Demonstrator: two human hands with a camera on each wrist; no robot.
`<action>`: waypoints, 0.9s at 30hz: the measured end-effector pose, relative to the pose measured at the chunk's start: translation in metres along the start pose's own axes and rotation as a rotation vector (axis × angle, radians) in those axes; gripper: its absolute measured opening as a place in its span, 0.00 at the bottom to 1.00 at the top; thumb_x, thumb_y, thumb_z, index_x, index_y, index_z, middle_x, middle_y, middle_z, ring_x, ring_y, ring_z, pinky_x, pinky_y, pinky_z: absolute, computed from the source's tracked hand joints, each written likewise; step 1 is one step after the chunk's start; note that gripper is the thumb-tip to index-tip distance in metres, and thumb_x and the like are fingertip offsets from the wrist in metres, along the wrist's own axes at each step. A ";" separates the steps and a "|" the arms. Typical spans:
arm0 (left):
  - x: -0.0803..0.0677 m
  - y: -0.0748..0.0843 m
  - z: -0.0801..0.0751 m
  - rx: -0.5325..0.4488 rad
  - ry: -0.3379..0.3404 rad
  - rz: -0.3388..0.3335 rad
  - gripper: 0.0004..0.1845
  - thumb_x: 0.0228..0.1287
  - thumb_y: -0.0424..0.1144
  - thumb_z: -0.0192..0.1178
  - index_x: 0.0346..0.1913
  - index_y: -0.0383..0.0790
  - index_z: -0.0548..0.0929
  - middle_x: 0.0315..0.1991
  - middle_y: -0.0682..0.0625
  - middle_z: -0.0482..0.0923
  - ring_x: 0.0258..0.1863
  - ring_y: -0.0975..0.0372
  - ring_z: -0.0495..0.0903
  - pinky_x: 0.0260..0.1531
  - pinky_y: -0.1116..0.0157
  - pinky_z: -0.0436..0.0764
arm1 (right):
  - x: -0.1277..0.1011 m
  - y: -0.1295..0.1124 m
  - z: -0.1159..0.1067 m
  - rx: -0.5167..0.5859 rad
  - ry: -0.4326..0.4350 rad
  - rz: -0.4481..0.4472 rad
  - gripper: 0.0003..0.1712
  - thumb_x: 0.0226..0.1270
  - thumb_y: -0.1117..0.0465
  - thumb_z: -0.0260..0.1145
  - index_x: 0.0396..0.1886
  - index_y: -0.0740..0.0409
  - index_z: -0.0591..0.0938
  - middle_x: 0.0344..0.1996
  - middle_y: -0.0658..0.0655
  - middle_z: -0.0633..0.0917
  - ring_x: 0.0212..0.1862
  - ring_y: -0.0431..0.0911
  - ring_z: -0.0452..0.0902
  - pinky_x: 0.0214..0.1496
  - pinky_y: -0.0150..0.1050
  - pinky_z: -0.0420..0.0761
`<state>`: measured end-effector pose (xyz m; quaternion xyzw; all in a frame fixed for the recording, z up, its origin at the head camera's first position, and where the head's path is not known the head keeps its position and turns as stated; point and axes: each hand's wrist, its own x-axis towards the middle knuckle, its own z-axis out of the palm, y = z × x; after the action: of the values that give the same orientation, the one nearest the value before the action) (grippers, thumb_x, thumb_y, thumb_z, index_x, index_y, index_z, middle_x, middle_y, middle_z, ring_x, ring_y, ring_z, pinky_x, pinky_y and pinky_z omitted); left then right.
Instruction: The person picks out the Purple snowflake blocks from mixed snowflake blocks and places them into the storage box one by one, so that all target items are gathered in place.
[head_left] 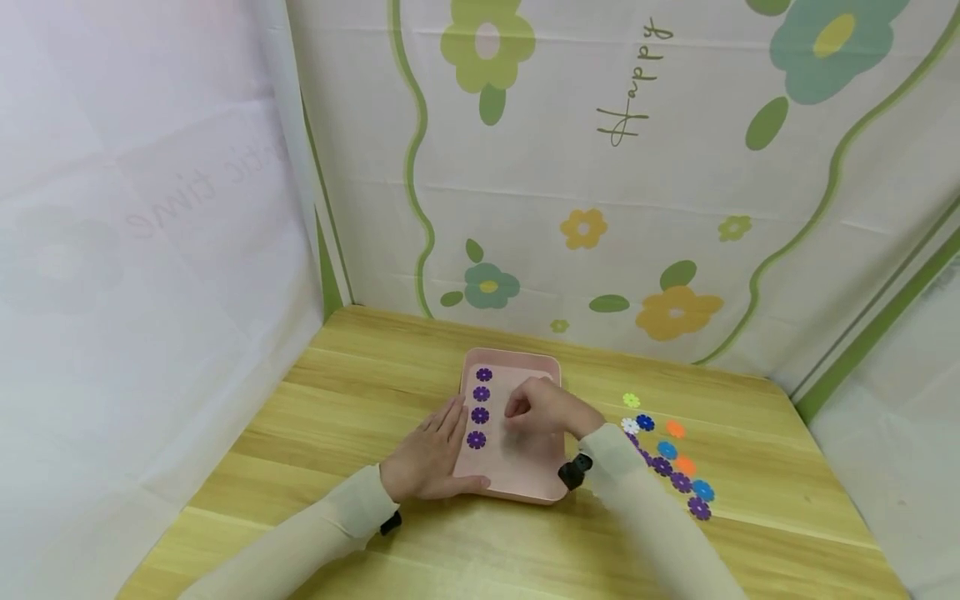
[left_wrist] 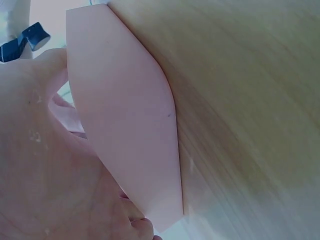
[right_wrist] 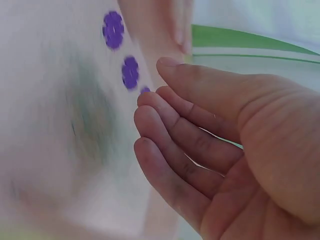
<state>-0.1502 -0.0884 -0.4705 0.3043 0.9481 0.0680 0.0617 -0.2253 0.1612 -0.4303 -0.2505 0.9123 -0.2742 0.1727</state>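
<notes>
A pink rectangular tray lies on the wooden table, with several purple flower-shaped plastic discs in a column along its left side. My left hand rests flat against the tray's left rim, fingers straight and thumb over the near edge. The left wrist view has that palm beside the tray's outer wall. Over the tray's right half is my right hand. In the right wrist view its fingers bend loosely, thumb apart, with nothing between them; purple discs show beyond the fingertips.
Loose flower discs lie on the table right of the tray: purple, blue, orange, white and yellow-green. A flower-printed curtain hangs behind the table, and a pale sheet stands at the left.
</notes>
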 end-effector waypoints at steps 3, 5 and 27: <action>0.000 -0.001 0.000 -0.002 0.000 0.000 0.63 0.68 0.80 0.47 0.82 0.25 0.53 0.86 0.31 0.44 0.86 0.42 0.49 0.83 0.48 0.62 | -0.013 0.007 -0.016 -0.038 0.016 0.006 0.04 0.68 0.62 0.76 0.39 0.58 0.92 0.35 0.49 0.91 0.37 0.39 0.85 0.47 0.37 0.89; 0.000 -0.001 0.000 -0.004 0.001 0.002 0.63 0.68 0.80 0.47 0.82 0.25 0.53 0.86 0.31 0.44 0.86 0.42 0.49 0.83 0.48 0.62 | -0.023 0.013 -0.026 -0.058 0.025 0.003 0.05 0.68 0.62 0.76 0.40 0.59 0.91 0.36 0.50 0.91 0.38 0.39 0.85 0.45 0.37 0.89; 0.000 -0.002 0.001 -0.007 -0.002 0.012 0.63 0.68 0.80 0.46 0.82 0.25 0.53 0.86 0.31 0.43 0.86 0.42 0.48 0.83 0.48 0.61 | -0.124 0.112 -0.067 -0.120 0.047 0.233 0.07 0.69 0.63 0.75 0.41 0.63 0.89 0.33 0.54 0.88 0.33 0.44 0.80 0.38 0.41 0.85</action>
<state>-0.1512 -0.0898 -0.4722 0.3099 0.9460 0.0713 0.0634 -0.1953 0.3382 -0.4207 -0.1464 0.9537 -0.2032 0.1667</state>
